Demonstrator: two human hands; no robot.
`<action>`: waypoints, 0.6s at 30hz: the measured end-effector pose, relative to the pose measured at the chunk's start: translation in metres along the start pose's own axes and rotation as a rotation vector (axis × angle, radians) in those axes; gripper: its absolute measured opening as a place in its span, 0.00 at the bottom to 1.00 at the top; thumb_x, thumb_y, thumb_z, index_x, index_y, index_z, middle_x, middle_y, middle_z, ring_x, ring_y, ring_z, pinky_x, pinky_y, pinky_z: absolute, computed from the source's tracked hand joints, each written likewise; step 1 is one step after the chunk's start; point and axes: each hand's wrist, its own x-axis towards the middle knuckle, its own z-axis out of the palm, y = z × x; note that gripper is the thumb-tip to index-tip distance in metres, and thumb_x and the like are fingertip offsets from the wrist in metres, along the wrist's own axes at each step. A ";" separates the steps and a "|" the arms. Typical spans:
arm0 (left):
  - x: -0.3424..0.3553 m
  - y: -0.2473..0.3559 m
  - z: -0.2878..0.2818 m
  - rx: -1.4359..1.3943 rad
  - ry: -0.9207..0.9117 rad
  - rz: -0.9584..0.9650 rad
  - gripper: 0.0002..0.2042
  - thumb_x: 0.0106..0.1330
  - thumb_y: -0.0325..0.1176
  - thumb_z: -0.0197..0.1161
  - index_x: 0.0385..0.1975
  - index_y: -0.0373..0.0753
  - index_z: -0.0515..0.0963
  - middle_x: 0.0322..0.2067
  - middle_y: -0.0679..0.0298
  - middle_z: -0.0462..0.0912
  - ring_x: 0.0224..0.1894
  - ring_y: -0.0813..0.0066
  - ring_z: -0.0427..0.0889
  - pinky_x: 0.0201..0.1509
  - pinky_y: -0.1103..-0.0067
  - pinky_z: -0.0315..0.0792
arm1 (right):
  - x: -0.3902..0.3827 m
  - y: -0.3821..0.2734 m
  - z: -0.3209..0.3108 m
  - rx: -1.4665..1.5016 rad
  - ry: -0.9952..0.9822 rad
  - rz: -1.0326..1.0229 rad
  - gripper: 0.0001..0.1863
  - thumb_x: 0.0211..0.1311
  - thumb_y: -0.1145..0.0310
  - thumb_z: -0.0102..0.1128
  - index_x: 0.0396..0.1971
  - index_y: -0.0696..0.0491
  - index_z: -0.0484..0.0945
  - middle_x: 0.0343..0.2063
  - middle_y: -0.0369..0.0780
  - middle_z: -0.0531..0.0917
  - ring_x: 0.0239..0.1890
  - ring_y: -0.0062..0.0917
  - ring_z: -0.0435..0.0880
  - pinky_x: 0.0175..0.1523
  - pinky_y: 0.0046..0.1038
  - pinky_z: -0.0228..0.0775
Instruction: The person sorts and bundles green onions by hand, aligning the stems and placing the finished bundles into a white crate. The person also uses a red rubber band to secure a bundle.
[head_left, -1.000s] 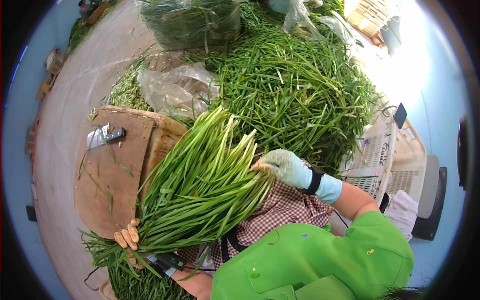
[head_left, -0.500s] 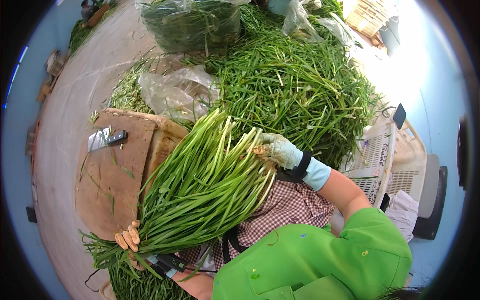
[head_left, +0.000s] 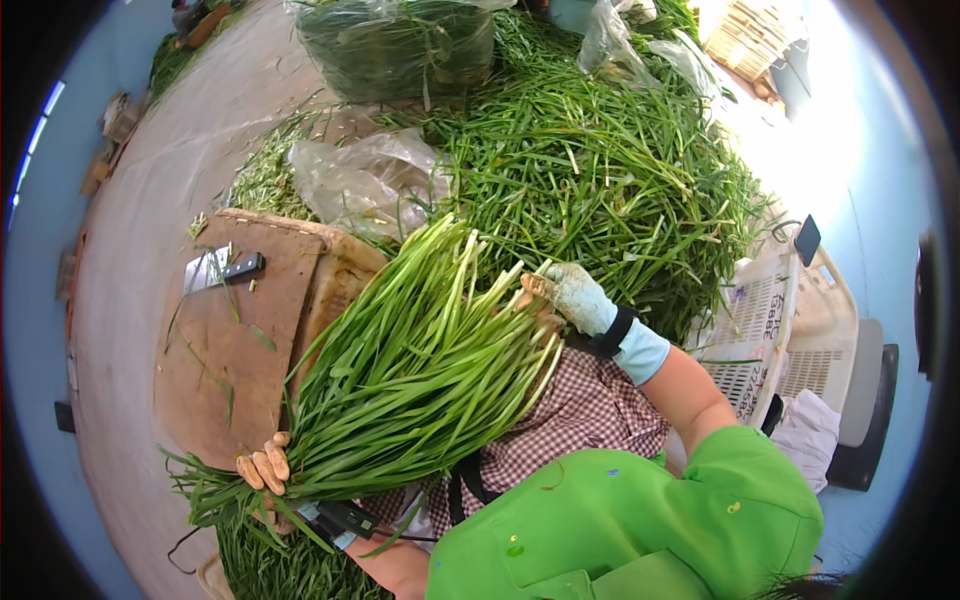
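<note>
Loose heap of green chive stalks [head_left: 600, 170] covers the ground ahead; wooden chopping board [head_left: 240, 350] with cleaver [head_left: 222, 270] sits to my left. Bundle of chives [head_left: 420, 380] lies across my lap, long axis diagonal, root ends lower-left, tips fanning upper-right. My left hand [head_left: 262, 468] is clamped around the root end, gathering it; my gloved right hand [head_left: 570, 295] presses curled fingers against the tips, seemingly to level them.

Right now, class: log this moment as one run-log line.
left hand: grips bundle at base | right hand: on bundle tips | knife: on board | loose greens: behind
</note>
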 end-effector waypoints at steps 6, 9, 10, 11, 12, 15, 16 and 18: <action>0.057 0.012 -0.030 -0.129 -0.208 -0.031 0.18 0.65 0.38 0.47 0.52 0.38 0.60 0.44 0.64 0.62 0.44 0.64 0.66 0.52 0.58 0.63 | 0.028 0.004 -0.043 -0.612 0.602 -0.235 0.24 0.58 0.70 0.52 0.56 0.53 0.64 0.49 0.46 0.73 0.42 0.29 0.76 0.44 0.28 0.71; 0.068 0.013 -0.029 -0.278 -0.371 -0.103 0.14 0.64 0.40 0.48 0.43 0.38 0.65 0.36 0.64 0.65 0.33 0.67 0.63 0.51 0.60 0.62 | 0.032 -0.016 -0.046 -1.048 0.586 -0.356 0.39 0.49 0.65 0.61 0.63 0.43 0.56 0.59 0.49 0.63 0.58 0.40 0.66 0.61 0.33 0.58; 0.069 0.012 -0.023 -0.265 -0.331 -0.058 0.14 0.64 0.41 0.47 0.40 0.38 0.66 0.35 0.64 0.65 0.32 0.68 0.62 0.51 0.61 0.63 | 0.037 -0.025 -0.036 -0.858 0.304 -0.336 0.39 0.49 0.65 0.62 0.63 0.43 0.56 0.59 0.48 0.64 0.59 0.40 0.65 0.63 0.33 0.55; 0.067 0.010 -0.022 -0.251 -0.291 -0.014 0.14 0.64 0.42 0.45 0.38 0.37 0.66 0.34 0.64 0.65 0.30 0.70 0.61 0.50 0.62 0.63 | 0.046 -0.036 -0.023 -0.660 0.077 -0.481 0.39 0.49 0.64 0.64 0.63 0.43 0.56 0.59 0.47 0.64 0.60 0.40 0.64 0.65 0.34 0.52; 0.067 0.011 -0.011 -0.129 -0.137 -0.011 0.20 0.66 0.48 0.37 0.42 0.36 0.65 0.38 0.63 0.65 0.37 0.69 0.64 0.50 0.62 0.65 | 0.054 -0.045 -0.003 -0.726 0.090 -0.551 0.40 0.47 0.66 0.65 0.62 0.43 0.58 0.58 0.45 0.67 0.59 0.38 0.65 0.66 0.34 0.52; 0.068 0.008 -0.014 -0.076 -0.095 0.061 0.15 0.64 0.40 0.47 0.45 0.39 0.68 0.41 0.63 0.67 0.37 0.69 0.68 0.49 0.62 0.67 | 0.089 -0.076 0.038 -0.931 0.138 -0.822 0.33 0.49 0.62 0.65 0.58 0.43 0.66 0.54 0.43 0.72 0.57 0.36 0.69 0.65 0.34 0.53; 0.074 0.004 -0.010 -0.057 -0.093 0.103 0.12 0.63 0.37 0.50 0.42 0.39 0.68 0.40 0.63 0.67 0.35 0.68 0.68 0.47 0.63 0.67 | 0.102 -0.090 0.038 -0.826 -0.159 -0.656 0.31 0.48 0.61 0.65 0.56 0.43 0.69 0.49 0.43 0.76 0.50 0.37 0.74 0.57 0.34 0.62; 0.090 -0.004 -0.011 0.038 -0.028 0.191 0.08 0.64 0.37 0.53 0.33 0.39 0.68 0.37 0.61 0.64 0.33 0.67 0.67 0.38 0.67 0.69 | 0.110 -0.115 0.033 -0.611 -0.418 -0.394 0.20 0.47 0.64 0.65 0.43 0.46 0.78 0.33 0.43 0.82 0.36 0.35 0.79 0.42 0.33 0.70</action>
